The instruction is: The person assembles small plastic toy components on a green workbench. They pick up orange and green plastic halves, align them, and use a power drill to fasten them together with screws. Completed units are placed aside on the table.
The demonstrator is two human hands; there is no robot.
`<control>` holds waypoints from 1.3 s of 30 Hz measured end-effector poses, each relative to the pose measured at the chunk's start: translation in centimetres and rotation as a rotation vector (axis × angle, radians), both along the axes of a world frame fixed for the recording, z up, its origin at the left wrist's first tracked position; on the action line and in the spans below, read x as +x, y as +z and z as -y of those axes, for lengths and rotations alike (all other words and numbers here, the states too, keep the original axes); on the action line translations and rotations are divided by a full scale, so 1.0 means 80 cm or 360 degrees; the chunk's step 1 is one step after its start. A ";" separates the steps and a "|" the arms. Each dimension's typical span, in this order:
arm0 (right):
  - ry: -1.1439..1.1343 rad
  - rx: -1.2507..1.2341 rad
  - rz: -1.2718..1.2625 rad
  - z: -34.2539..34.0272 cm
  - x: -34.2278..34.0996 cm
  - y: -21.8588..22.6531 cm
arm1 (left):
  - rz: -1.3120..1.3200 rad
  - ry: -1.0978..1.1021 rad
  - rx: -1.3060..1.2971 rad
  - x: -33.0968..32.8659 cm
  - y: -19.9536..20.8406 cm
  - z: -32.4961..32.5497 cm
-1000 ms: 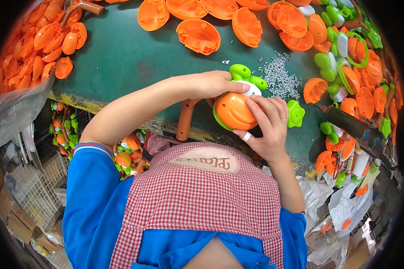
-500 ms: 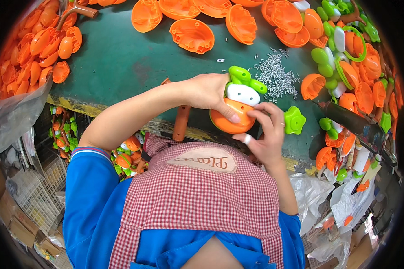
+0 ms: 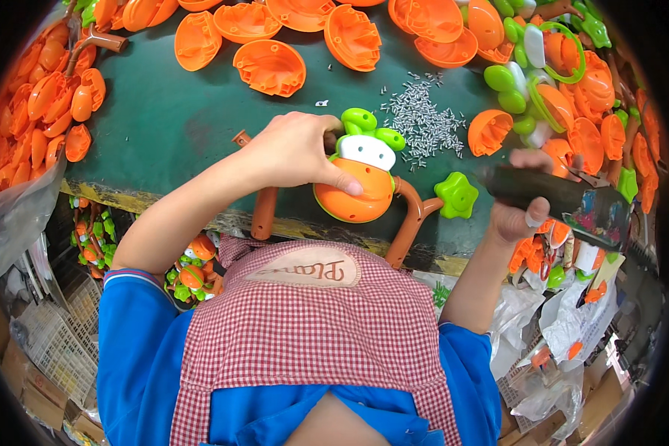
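My left hand (image 3: 293, 152) is closed round a rounded plastic toy body (image 3: 357, 192), its thumb across the orange front. The toy has a white band with two dark dots and green leaf-like parts on top. A brown branch-shaped part (image 3: 406, 223) sticks out on its right and ends near a green star-shaped piece (image 3: 457, 195); another brown piece (image 3: 264, 212) shows on its left, partly behind my forearm. Over at the right, my right hand (image 3: 514, 217) has its fingers and thumb round a dark cylindrical tool that looks like a power screwdriver (image 3: 554, 199). The palm is hidden behind it.
Small silver screws (image 3: 421, 119) lie heaped beyond the toy on the green tabletop (image 3: 171, 130). Orange half shells (image 3: 270, 68) line the far side. Piles of orange parts (image 3: 48, 104) stand left, with mixed green, white and orange parts (image 3: 587, 82) right. A worn yellow edge (image 3: 119, 195) borders the table.
My right hand has left the toy and moved right to the dark tool, closing round it. The brown branch-shaped part now shows beside the toy. My left hand keeps its hold.
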State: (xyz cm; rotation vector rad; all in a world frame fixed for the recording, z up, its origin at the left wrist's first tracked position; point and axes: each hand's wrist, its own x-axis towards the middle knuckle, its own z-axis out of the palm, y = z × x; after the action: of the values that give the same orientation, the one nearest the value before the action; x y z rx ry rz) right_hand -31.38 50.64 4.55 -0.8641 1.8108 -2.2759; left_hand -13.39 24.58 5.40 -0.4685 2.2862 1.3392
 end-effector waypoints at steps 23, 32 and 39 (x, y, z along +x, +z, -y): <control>0.0587 -0.0423 -0.0107 0.066 0.049 0.055 | -0.1434 -0.0231 -0.0587 -0.058 -0.031 -0.051; 0.0669 -0.0508 -0.0064 0.068 0.055 0.061 | -0.1552 -0.0062 -0.0340 -0.047 -0.037 -0.047; 0.0698 -0.0432 0.0082 0.074 0.063 0.078 | -0.1594 -0.0034 -0.0321 -0.036 -0.026 -0.047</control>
State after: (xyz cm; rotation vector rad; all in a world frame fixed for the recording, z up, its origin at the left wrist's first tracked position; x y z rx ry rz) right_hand -26.33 44.76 10.79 -1.1018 1.1582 -2.2456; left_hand -16.26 28.37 3.30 0.2606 3.2101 1.5432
